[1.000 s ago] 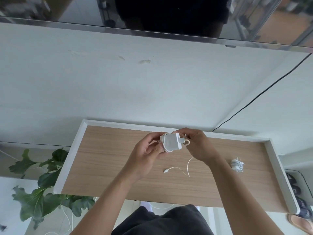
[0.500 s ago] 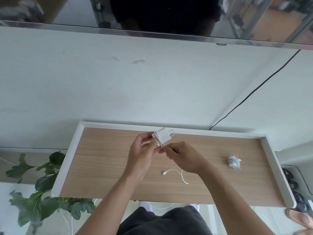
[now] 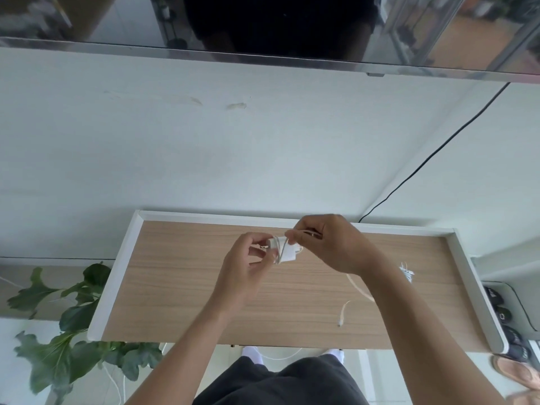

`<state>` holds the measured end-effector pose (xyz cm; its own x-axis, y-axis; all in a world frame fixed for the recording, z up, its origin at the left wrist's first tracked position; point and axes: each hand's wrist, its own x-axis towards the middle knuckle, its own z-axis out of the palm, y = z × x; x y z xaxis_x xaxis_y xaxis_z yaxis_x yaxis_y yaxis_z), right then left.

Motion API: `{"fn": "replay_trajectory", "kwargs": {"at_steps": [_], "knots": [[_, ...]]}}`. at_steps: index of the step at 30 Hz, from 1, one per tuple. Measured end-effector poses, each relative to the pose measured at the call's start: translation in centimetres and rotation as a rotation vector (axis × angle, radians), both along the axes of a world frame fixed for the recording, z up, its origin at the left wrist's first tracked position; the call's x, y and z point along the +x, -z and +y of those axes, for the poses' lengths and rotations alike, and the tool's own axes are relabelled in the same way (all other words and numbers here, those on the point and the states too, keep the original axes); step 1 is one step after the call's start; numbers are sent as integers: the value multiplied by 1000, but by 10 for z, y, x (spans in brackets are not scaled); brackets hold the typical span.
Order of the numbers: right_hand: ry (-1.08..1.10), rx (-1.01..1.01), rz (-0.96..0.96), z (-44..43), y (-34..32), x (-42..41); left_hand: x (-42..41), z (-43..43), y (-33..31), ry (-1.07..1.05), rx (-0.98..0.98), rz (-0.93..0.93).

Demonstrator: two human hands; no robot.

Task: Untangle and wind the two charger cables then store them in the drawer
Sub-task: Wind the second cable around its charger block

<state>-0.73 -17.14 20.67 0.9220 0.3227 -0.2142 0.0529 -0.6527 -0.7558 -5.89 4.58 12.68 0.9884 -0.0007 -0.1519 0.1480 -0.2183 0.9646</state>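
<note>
The white charger (image 3: 283, 249) is held above the open drawer (image 3: 187, 287), pinched at its left end, with a few turns of its thin white cable (image 3: 358, 287) wrapped across its body. The rest of that cable hangs loose to the right and curves down over the wooden drawer floor, its small plug end lying near the front edge. The second cable (image 3: 406, 273), also white, lies on the drawer floor near the right wall, already wound into a tight bundle.

left hand (image 3: 245, 267) fingers curled, right hand (image 3: 333, 244) pinching
</note>
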Motion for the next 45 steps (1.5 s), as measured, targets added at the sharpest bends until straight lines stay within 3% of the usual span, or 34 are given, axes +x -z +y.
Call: {"fn": "replay_trajectory", "kwargs": {"at_steps": [5, 12, 15, 21, 28, 32, 36, 45], "knots": [[32, 47, 43, -14, 3, 11, -2, 8, -7, 153, -83, 18], [96, 265, 186, -21, 21, 16, 3, 14, -19, 270, -398, 96], [112, 389, 300, -14, 31, 10, 5, 11, -19, 242, -552, 138], [181, 374, 367, 2, 61, -6, 16, -3, -19, 18, -737, 162], [131, 304, 335, 14, 64, -17, 17, -9, -5, -113, -551, 128], [38, 175, 249, 7, 55, -18, 20, -2, 1, -161, -203, 29], [-21, 93, 167, 1, 31, -18, 19, 6, -3, -100, 11, -46], [30, 80, 107, -12, 6, -3, 7, 10, -4, 165, 49, -112]]}}
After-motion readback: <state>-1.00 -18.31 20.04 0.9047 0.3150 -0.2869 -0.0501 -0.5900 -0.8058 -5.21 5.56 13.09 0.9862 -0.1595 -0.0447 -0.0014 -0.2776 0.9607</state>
